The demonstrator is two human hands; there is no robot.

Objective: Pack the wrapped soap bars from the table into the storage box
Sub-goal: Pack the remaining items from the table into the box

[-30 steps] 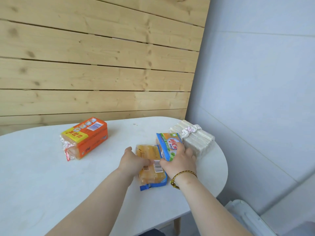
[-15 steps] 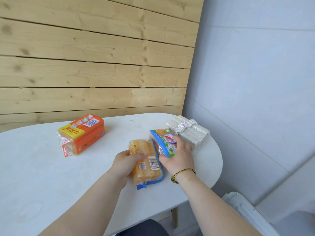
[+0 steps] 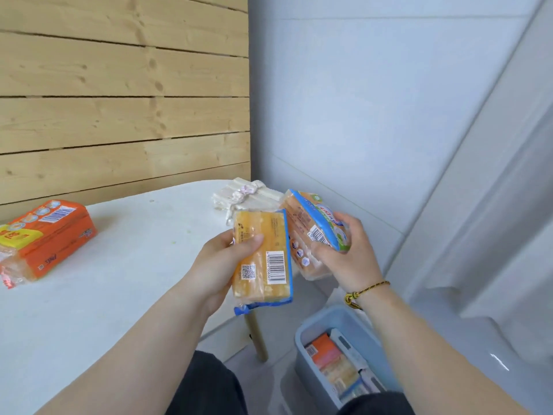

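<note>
— What's on the table (image 3: 125,265)?
— An orange pack (image 3: 51,235) at its left edge, and a white bundle (image 3: 239,194) tied with ribbon at the far right end, well apart.
— And the floor (image 3: 269,384)?
— A box (image 3: 311,375) beside the table leg.

Storage box (image 3: 302,366) stood open-topped on the floor beside the desk (image 3: 119,265) edge; wrapped bars (image 3: 326,351) lined its visible interior. Desk leg (image 3: 257,333) rose just left of it. Bare desk surface separated orange soap pack (image 3: 51,235) from white bundle (image 3: 236,194).

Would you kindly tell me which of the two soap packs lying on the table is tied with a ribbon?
The white pack at the far right; the orange pack on the left has only printed wrapping.
</note>
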